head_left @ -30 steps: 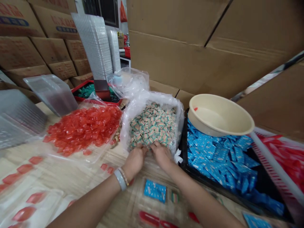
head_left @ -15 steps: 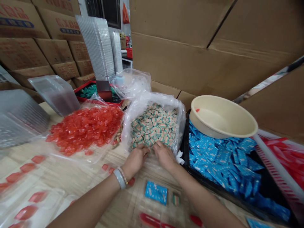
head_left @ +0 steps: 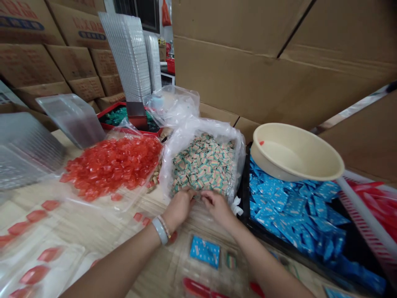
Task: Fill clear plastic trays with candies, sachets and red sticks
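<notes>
My left hand (head_left: 180, 207) is at the front edge of a plastic-lined box (head_left: 169, 161) full of small striped pieces (head_left: 204, 165). Its fingers are curled together, and whatever is in them is hidden. Beside it my right hand (head_left: 218, 207) has thumb and fingers pinched at the same edge; what they grip is too small to make out. The two sets of fingertips nearly meet. Below the hands lies a clear plastic tray (head_left: 182, 275) with a blue packet (head_left: 204, 251), one striped piece (head_left: 231, 260) and a red item (head_left: 198, 287).
Red translucent pieces (head_left: 114, 165) are heaped on plastic at left. A black tray of blue packets (head_left: 291, 207) stands at right, under a cream basin (head_left: 297, 153). Tall stacks of clear trays (head_left: 125, 54) rise behind; cardboard boxes (head_left: 232, 74) wall the back.
Both hands stay at the front edge of the box. My right fingers have drawn closer together into a pinch, near the left fingertips. The view has shifted slightly.
</notes>
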`<control>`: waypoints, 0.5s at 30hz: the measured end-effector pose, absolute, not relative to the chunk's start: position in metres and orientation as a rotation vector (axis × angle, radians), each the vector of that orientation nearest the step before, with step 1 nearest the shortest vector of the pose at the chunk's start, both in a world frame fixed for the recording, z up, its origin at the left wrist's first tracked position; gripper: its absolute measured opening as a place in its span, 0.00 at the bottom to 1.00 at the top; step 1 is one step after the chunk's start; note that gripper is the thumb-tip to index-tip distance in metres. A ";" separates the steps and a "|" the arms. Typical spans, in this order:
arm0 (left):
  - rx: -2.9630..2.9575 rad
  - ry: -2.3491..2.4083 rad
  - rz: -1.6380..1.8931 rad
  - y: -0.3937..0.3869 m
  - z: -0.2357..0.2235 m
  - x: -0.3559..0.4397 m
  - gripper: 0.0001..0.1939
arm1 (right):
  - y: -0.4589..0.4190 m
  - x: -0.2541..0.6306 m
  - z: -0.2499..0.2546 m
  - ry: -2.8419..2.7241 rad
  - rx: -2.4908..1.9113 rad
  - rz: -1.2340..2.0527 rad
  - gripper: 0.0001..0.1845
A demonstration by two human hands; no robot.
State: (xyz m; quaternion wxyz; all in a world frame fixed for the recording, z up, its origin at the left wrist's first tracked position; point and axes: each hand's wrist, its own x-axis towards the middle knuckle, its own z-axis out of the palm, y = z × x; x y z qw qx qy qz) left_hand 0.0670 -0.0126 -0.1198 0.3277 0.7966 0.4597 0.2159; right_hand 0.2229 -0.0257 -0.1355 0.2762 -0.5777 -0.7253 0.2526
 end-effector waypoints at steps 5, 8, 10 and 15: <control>2.072 1.188 0.597 -0.013 -0.123 0.070 0.11 | -0.037 0.214 -0.148 -1.892 -1.580 0.651 0.16; 2.051 1.182 0.636 -0.015 -0.123 0.073 0.13 | -0.039 0.209 -0.148 -1.892 -1.602 0.576 0.16; 2.035 1.187 0.664 -0.018 -0.122 0.075 0.16 | -0.040 0.207 -0.146 -1.907 -1.608 0.541 0.17; 2.024 1.210 0.724 -0.023 -0.122 0.076 0.17 | -0.043 0.204 -0.140 -1.929 -1.655 0.509 0.17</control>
